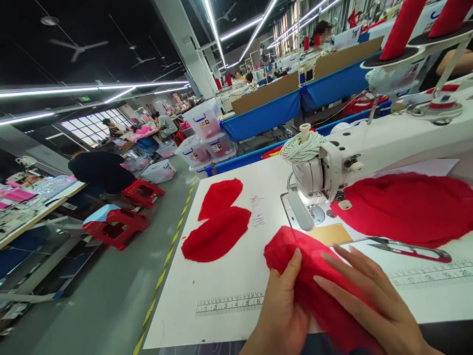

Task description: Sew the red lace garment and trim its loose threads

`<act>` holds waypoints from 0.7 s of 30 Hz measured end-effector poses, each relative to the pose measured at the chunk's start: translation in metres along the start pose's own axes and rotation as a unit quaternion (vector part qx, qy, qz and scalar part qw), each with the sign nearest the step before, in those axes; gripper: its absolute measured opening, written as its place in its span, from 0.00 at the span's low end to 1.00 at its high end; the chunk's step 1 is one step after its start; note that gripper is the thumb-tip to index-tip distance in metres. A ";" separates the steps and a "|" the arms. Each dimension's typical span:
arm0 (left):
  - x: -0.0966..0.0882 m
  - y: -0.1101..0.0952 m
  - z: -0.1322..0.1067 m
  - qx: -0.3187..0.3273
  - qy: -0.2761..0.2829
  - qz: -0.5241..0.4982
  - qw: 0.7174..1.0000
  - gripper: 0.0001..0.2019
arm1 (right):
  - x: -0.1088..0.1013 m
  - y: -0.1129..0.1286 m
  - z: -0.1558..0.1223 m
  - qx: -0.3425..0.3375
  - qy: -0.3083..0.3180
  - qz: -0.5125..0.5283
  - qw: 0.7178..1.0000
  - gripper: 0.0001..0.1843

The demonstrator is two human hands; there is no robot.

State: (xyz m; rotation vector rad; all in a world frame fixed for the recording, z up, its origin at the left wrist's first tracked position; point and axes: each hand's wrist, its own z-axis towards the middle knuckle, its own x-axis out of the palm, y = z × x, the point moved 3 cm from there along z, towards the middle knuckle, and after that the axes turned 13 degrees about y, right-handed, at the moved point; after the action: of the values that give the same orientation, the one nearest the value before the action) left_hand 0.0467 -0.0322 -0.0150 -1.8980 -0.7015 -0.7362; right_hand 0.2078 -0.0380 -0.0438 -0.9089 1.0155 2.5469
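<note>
A piece of red fabric [310,276] lies bunched at the near edge of the white sewing table [229,276]. My left hand [283,308] grips its left side, thumb on top. My right hand [373,296] rests on the cloth with fingers stretched out flat. The white sewing machine [369,148] stands just behind, its needle area [314,209] beyond the cloth. Two cut red fabric pieces [218,222] lie to the left on the table. A larger red pile [410,207] sits under the machine arm at right.
Red-handled thread snips [414,250] lie right of the cloth. Printed rulers [229,304] mark the table's front. Red thread cones [402,27] stand on the machine. Red stools [118,227], clear bins [203,138] and seated workers fill the aisle at left.
</note>
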 end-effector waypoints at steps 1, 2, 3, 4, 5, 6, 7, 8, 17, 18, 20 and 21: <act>-0.001 -0.001 -0.008 -0.013 0.012 0.035 0.999 0.13 | -0.002 -0.001 0.001 0.030 0.039 0.109 0.993 0.13; -0.004 -0.004 -0.015 -0.026 0.023 0.085 0.996 0.13 | -0.003 -0.003 0.002 0.087 0.068 0.232 0.966 0.13; -0.008 -0.009 -0.022 -0.042 0.038 0.147 0.987 0.17 | -0.004 -0.005 0.003 0.164 0.067 0.342 0.923 0.12; -0.011 -0.016 -0.027 -0.050 0.055 0.220 0.973 0.20 | -0.004 -0.007 0.003 0.249 0.056 0.427 0.868 0.13; -0.014 -0.025 -0.029 -0.031 0.078 0.301 0.950 0.22 | -0.003 -0.009 0.004 0.326 0.036 0.494 0.805 0.16; -0.017 -0.035 -0.028 -0.007 0.085 0.389 0.917 0.21 | -0.002 -0.009 0.007 0.378 0.023 0.537 0.753 0.18; -0.020 -0.046 -0.026 0.026 0.065 0.459 0.886 0.21 | 0.001 -0.009 0.010 0.429 0.019 0.596 0.678 0.18; -0.022 -0.055 -0.021 0.062 0.030 0.507 0.859 0.21 | 0.004 -0.008 0.015 0.460 0.016 0.643 0.612 0.17; -0.018 -0.042 0.037 -0.128 0.194 0.411 0.882 0.22 | 0.006 -0.022 0.035 0.424 0.006 0.710 0.563 0.16; -0.018 -0.041 0.041 -0.150 0.191 0.361 0.900 0.22 | 0.004 -0.024 0.033 0.419 0.001 0.704 0.574 0.16; -0.015 -0.040 0.048 -0.171 0.199 0.269 0.927 0.22 | 0.000 -0.031 0.030 0.429 -0.034 0.684 0.590 0.18; -0.014 -0.040 0.051 -0.168 0.204 0.240 0.934 0.23 | -0.001 -0.034 0.030 0.438 -0.058 0.672 0.594 0.18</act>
State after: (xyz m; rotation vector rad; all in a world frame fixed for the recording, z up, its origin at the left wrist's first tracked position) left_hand 0.0186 0.0276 -0.0215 -2.0142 0.1619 -0.9276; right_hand 0.2096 0.0069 -0.0447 0.6413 3.2823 1.9442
